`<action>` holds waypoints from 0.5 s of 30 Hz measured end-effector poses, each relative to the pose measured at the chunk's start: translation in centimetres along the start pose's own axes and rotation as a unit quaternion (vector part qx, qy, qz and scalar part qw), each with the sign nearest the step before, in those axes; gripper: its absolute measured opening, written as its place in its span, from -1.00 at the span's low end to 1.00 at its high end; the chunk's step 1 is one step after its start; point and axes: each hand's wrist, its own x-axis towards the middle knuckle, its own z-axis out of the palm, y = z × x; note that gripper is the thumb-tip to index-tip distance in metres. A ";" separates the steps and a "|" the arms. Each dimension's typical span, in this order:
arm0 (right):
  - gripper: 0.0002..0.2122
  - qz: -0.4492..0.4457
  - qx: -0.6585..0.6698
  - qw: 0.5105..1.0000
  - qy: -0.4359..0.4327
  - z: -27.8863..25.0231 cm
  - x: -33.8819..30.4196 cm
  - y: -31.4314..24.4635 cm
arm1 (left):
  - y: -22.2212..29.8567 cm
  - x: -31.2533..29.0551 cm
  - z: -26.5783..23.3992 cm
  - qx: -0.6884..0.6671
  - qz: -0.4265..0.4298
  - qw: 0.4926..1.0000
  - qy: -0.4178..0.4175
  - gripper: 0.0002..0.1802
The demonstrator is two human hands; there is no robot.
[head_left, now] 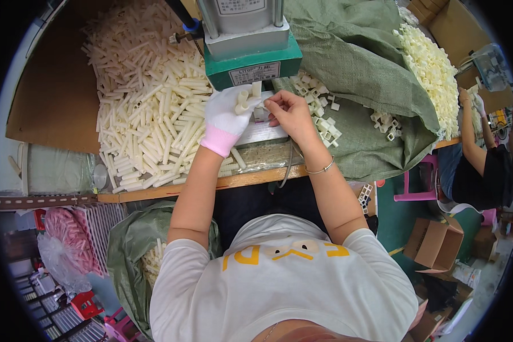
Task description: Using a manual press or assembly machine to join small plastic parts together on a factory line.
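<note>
My left hand (pixel 223 114), in a white glove with a pink cuff, is closed around a few short cream plastic tubes (pixel 242 104). It is at the metal base plate (pixel 261 133), just below the green head of a bench press (pixel 252 67). Close by on the right, my bare right hand (pixel 292 115) has its thumb and fingertips pinched together over the plate. Whatever lies between those fingertips is too small and covered to make out. The spot under the press head is partly hidden by both hands.
A big heap of cream tubes (pixel 154 125) covers the bench to the left. Small square plastic fittings (pixel 326 130) lie on a green woven sheet (pixel 362 74) at the right, with a larger pile (pixel 424 62) beyond. A co-worker (pixel 479 159) sits far right. The bench's wooden edge (pixel 245 179) runs in front.
</note>
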 end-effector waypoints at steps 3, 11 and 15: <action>-0.81 0.005 -0.028 1.000 0.011 -0.1 -1.1 -0.9 | -0.2 -0.5 -0.1 0.020 0.017 0.999 0.045 -0.73; -0.82 -0.107 -0.322 0.911 0.235 -14.1 -1.9 2.7 | -0.1 -0.7 0.0 -0.001 0.038 0.998 0.044 -0.80; -0.69 -0.165 -0.510 0.818 0.209 -14.5 -1.4 5.1 | -0.2 -1.0 0.3 0.047 0.018 0.999 0.014 -0.72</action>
